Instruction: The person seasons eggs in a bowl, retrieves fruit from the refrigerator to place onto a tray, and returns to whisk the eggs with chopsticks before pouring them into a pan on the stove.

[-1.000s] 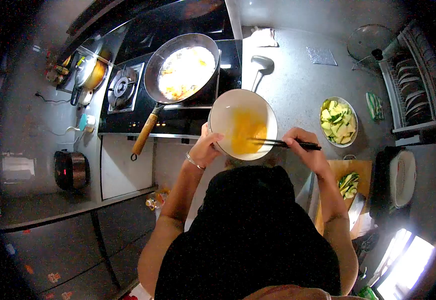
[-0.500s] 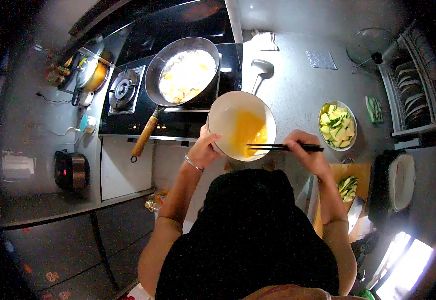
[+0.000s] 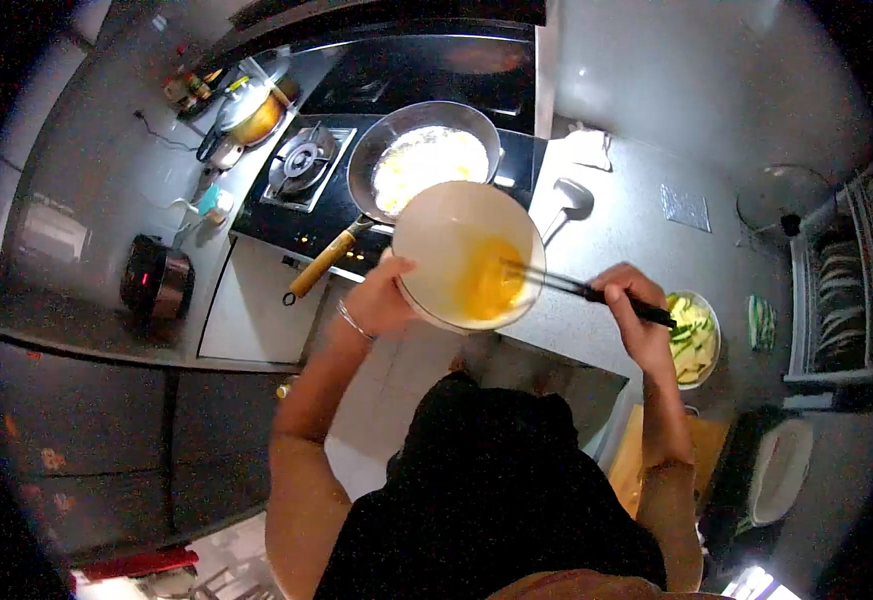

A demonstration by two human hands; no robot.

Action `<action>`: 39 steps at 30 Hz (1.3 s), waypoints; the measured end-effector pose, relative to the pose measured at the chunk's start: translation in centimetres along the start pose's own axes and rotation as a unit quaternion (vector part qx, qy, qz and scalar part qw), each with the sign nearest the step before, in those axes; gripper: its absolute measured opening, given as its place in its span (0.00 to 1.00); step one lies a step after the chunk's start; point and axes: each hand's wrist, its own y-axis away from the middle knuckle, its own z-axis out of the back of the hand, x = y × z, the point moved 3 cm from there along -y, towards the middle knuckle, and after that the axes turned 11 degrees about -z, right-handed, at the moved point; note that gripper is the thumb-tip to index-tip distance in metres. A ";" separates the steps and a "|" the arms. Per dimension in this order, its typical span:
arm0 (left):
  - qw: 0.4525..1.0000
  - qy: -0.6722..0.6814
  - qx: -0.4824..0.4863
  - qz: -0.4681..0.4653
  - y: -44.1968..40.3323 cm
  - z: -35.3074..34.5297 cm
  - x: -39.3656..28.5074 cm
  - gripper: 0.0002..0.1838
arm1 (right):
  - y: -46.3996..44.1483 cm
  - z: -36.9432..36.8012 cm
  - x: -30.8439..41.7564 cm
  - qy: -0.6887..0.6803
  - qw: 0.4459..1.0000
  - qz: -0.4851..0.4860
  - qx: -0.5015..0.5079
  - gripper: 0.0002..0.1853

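My left hand (image 3: 384,298) grips the rim of a white bowl (image 3: 436,225), held tilted in front of me. Yellow beaten egg (image 3: 496,285) lies low on the bowl's right side. In my right hand (image 3: 636,310) are black chopsticks (image 3: 581,289), their tips in the egg. Just beyond the bowl, a wok (image 3: 366,165) with a wooden handle (image 3: 324,262) sits on the stove; its bright contents (image 3: 431,160) are washed out by glare. The bowl's far edge overlaps the wok's near side in the view.
A ladle (image 3: 572,196) lies on the counter right of the stove. Farther right stands a bowl of cut green squash (image 3: 692,345). A cutting board (image 3: 701,450) is by my right forearm. Left are a bare burner (image 3: 303,160), a pot (image 3: 254,115) and a rice cooker (image 3: 156,277).
My view has shifted and turned. The bowl has come nearer the wok and now overlaps its near edge. My right hand has tilted the chopsticks, which still reach into the egg.
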 end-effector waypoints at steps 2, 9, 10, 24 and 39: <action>1.000 -0.013 -0.011 -0.005 -0.1 -0.5 -3.2 0.32 | -2.0 -0.9 0.8 0.012 0.999 0.027 0.023 0.06; 0.996 -0.082 -0.027 -0.018 -1.5 1.7 -12.3 0.27 | -7.8 -8.0 2.4 -0.033 0.997 0.068 0.033 0.07; 0.995 -0.088 -0.034 -0.021 -1.8 2.3 -13.3 0.27 | -8.8 -9.0 2.3 -0.044 0.996 0.071 0.018 0.07; 0.968 -0.243 -0.006 0.066 -12.1 16.4 -20.3 0.34 | -14.1 -15.0 -3.8 -0.277 0.939 -0.078 -0.187 0.17; 0.938 -0.304 -0.056 0.157 -22.1 16.1 -16.8 0.39 | -10.3 -11.6 -3.7 -0.319 0.904 -0.073 -0.274 0.15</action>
